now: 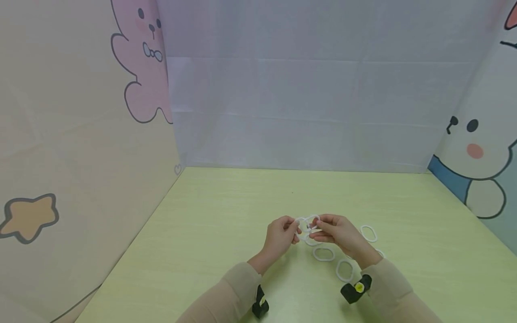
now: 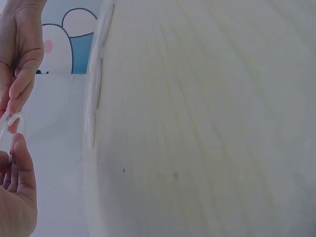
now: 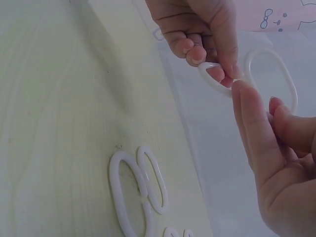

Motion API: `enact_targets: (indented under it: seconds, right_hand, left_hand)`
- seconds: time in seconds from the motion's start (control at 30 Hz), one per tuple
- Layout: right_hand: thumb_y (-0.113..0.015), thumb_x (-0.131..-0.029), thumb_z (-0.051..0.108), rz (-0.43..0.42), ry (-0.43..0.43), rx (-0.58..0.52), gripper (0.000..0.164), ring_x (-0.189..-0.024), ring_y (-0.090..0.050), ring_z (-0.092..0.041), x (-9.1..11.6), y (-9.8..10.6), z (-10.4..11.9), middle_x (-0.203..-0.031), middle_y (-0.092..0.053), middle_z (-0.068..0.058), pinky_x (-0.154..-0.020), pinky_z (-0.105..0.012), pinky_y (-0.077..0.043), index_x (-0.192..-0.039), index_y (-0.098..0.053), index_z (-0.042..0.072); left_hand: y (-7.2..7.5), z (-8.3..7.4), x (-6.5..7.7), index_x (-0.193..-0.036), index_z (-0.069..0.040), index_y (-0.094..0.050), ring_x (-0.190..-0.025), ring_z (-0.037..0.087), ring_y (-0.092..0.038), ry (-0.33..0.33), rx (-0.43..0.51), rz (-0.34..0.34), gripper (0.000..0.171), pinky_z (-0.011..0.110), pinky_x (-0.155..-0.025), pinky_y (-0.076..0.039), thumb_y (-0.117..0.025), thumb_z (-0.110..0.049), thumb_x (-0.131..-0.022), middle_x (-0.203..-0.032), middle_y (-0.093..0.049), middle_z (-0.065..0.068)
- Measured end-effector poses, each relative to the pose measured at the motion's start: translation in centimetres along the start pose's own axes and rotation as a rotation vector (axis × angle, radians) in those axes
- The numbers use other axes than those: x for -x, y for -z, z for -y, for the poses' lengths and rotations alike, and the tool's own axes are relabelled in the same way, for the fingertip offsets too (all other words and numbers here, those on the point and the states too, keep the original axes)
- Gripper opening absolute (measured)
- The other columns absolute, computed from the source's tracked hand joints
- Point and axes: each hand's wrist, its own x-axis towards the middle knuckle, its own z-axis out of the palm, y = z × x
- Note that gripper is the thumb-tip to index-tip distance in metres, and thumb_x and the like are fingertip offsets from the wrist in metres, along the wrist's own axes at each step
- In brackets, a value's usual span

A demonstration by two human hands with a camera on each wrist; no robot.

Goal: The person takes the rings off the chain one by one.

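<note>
Two white oval plastic links are held up between the hands, their near ends meeting. My left hand [image 1: 279, 235] pinches one link [image 3: 207, 80] between thumb and fingers. The other link [image 3: 285, 68] is held by my right hand [image 1: 338, 233], with the thumb against it and the index and middle fingers stretched out along its side. Whether the two links are hooked together, I cannot tell. In the left wrist view, fingertips of both hands hide much of the held links. Just below the hands, a loose link [image 1: 324, 248] lies on the table.
More white links, such as one near the right wrist [image 1: 338, 272] and one farther right [image 1: 362, 230], lie on the pale yellow-green table [image 1: 202, 269]. One lying link [image 3: 114, 182] shows a gap in its side. Printed curtains [image 1: 303, 89] stand around the table.
</note>
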Motion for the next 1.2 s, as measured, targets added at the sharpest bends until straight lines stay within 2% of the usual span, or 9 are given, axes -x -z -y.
enact_targets:
  seconds: [0.4,0.63,1.03,1.2]
  right_hand:
    - [-0.047,-0.097,0.007,-0.006,-0.009,0.019,0.027,-0.082,-0.065,-0.017,0.1,0.2,-0.1,-0.098,-0.061,-0.011,-0.073,-0.029,-0.052,-0.11,-0.049,-0.016]
    - [-0.05,-0.096,0.011,-0.011,-0.029,0.078,0.031,-0.081,-0.066,-0.018,0.2,0.5,0.0,-0.1,-0.063,-0.013,-0.073,-0.031,-0.052,-0.112,-0.049,-0.016]
    - [-0.05,-0.096,0.014,0.036,-0.048,0.108,0.032,-0.075,-0.065,-0.017,0.6,0.9,0.1,-0.103,-0.062,-0.014,-0.07,-0.03,-0.053,-0.112,-0.05,-0.013]
    - [-0.051,-0.096,0.018,0.036,-0.061,0.141,0.039,-0.076,-0.064,-0.017,0.6,1.1,-0.1,-0.102,-0.062,-0.013,-0.069,-0.03,-0.053,-0.115,-0.047,-0.016]
  left_hand:
    - [0.0,0.1,0.1,-0.09,0.009,-0.06,-0.051,0.007,-0.055,0.013,-0.004,0.018,0.019,0.022,-0.049,-0.049,-0.056,-0.009,-0.093,-0.07,-0.062,0.003]
    - [0.6,0.0,-0.1,-0.092,0.006,-0.062,-0.051,0.007,-0.054,0.034,-0.012,0.035,0.019,0.022,-0.051,-0.05,-0.056,-0.012,-0.093,-0.071,-0.063,0.006]
    - [1.1,0.6,-0.2,-0.092,0.007,-0.064,-0.05,0.007,-0.053,0.049,-0.053,0.046,0.02,0.023,-0.051,-0.05,-0.058,-0.013,-0.092,-0.073,-0.064,0.01]
    - [1.4,0.6,-0.3,-0.094,0.006,-0.067,-0.05,0.007,-0.053,0.055,-0.067,0.045,0.021,0.023,-0.052,-0.05,-0.059,-0.014,-0.091,-0.076,-0.065,0.012]
